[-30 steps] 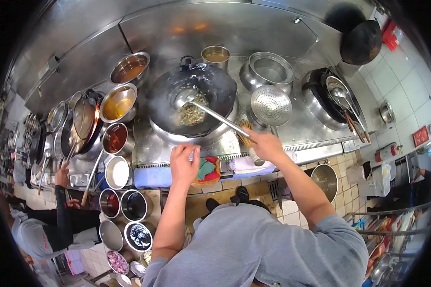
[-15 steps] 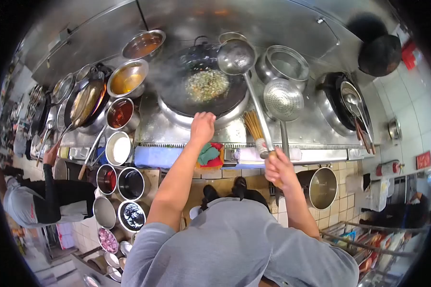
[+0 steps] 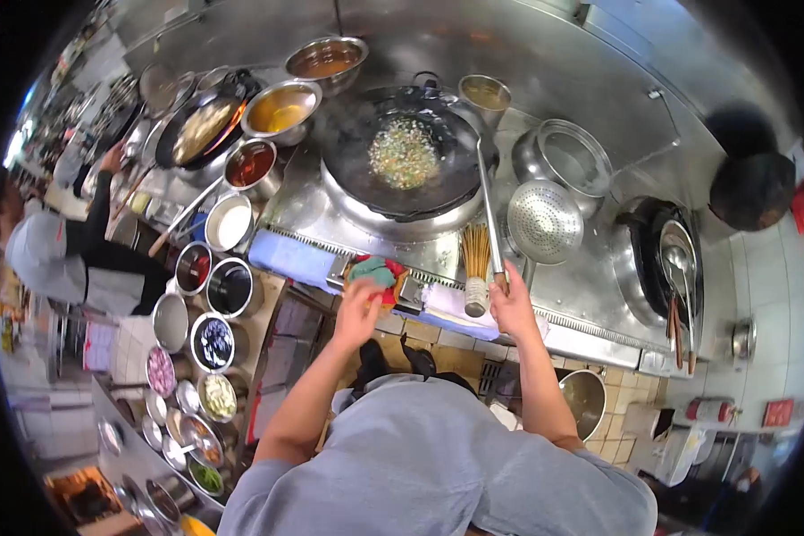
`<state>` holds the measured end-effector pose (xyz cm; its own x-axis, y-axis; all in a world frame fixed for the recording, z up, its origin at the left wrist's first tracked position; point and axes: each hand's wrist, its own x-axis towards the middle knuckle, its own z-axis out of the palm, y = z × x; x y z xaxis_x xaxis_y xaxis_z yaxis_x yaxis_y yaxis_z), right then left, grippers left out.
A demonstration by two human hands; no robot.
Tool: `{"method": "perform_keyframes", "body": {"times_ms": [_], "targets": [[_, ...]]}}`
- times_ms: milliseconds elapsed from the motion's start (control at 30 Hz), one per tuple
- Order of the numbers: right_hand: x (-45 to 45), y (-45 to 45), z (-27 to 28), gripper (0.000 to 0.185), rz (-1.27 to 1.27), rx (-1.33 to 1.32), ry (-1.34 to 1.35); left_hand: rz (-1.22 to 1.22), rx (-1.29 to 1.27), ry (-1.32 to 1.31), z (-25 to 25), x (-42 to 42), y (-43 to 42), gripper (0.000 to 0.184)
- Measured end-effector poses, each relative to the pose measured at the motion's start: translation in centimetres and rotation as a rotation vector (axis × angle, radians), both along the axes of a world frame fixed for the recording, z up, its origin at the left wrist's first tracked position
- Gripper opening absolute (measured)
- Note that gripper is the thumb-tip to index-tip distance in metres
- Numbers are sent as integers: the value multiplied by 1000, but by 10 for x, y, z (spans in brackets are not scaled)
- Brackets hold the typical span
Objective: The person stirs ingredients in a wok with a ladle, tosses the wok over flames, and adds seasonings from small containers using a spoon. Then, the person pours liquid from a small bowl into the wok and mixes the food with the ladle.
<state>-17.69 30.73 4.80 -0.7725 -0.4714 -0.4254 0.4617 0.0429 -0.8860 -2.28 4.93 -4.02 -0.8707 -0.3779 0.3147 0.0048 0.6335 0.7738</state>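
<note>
My right hand point(image 3: 514, 308) is closed on the wooden end of a long ladle point(image 3: 487, 201), whose shaft leans up to the right rim of the black wok point(image 3: 353, 165). Chopped food point(image 3: 404, 154) lies spread in the wok. At the counter's front edge my left hand point(image 3: 359, 313) is over the folded green and red cloths point(image 3: 377, 271), fingers bent and a little blurred; whether it grips them is unclear. A bamboo brush point(image 3: 475, 268) stands just left of my right hand, and a perforated strainer point(image 3: 545, 221) lies to its right.
Metal bowls of amber liquid point(image 3: 282, 111) and red sauce point(image 3: 250, 166) are left of the wok. A lidded-looking steel pot point(image 3: 573, 159) and another wok point(image 3: 639, 259) are on the right. Sauce and ingredient pots fill the lower left. A co-worker point(image 3: 54, 255) handles a pan at far left.
The ladle has come out of the food and swung over to the wok's right rim. My left hand has come back from the wok's front to the cloths. The view has turned left.
</note>
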Motion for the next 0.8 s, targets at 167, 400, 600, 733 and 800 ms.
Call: {"method": "perform_keyframes", "body": {"times_ms": [167, 400, 600, 733, 800], "targets": [[-26, 17, 0, 54, 63, -242, -197, 258, 326, -451, -71, 155, 63, 15], [-20, -34, 32, 46, 458, -213, -216, 600, 386, -513, -24, 208, 92, 23], [50, -111, 55, 46, 1028, -396, -665, 659, 406, -180, 44, 188, 75, 23], [134, -157, 54, 47, 1234, -372, -968, 657, 504, -50, 89, 212, 62, 23], [179, -169, 56, 47, 1340, -332, -855, 702, 491, 5, 91, 243, 59, 24]]}}
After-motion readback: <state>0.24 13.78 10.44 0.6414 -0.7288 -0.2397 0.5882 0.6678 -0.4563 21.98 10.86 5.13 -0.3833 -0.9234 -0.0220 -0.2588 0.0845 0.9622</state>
